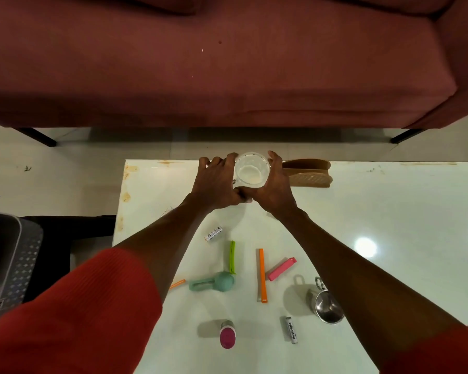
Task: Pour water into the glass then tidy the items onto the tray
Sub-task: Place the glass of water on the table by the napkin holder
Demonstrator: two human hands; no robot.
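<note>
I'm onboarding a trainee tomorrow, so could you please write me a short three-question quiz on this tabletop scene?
1. True or false: both hands grip the glass.
2. Which clip lies nearest the steel cup? A) green clip B) pink clip C) orange clip
3. How many batteries lie on the table?

Key
1. True: the left hand and the right hand curl round it from either side.
2. B.
3. Two: one battery near the left forearm, another battery beside the steel cup.
</note>
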